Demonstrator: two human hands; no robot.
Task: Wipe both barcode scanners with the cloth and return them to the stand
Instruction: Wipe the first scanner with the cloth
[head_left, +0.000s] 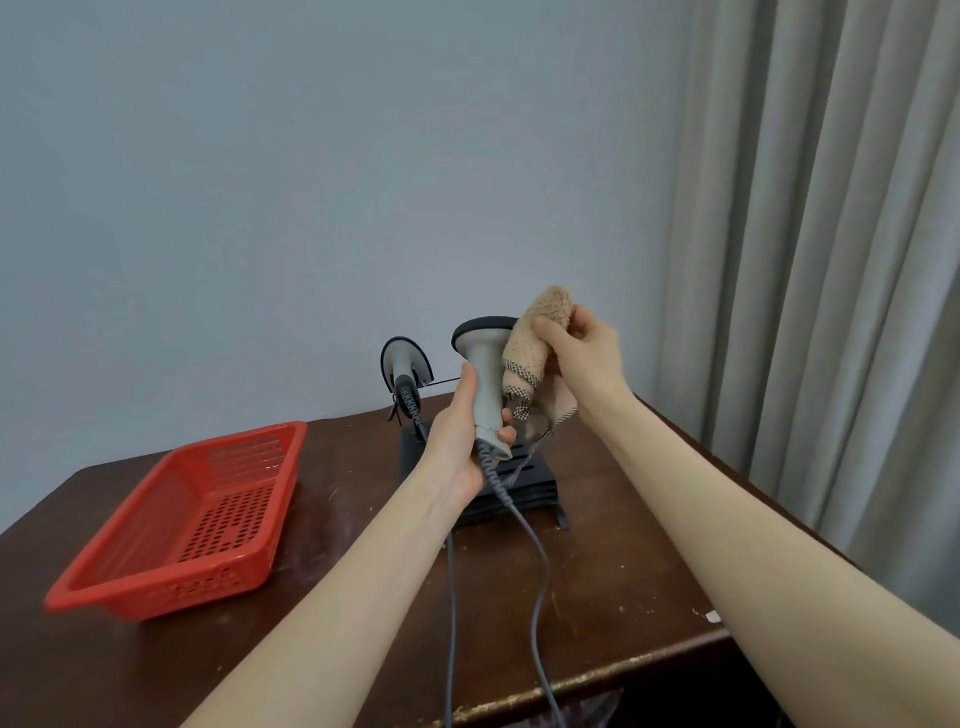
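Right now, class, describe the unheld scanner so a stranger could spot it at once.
On the brown table, right of the red basket, sits a black stand. The scanner rises at its back left, by the wall. Unlike the other scanner in the left hand, no hand holds it.

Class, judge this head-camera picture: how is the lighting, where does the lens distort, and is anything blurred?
Head view: soft, even light, no hard shadows on the wall; wide-angle distortion bows the curtain folds; the cloth and right hand look slightly soft.
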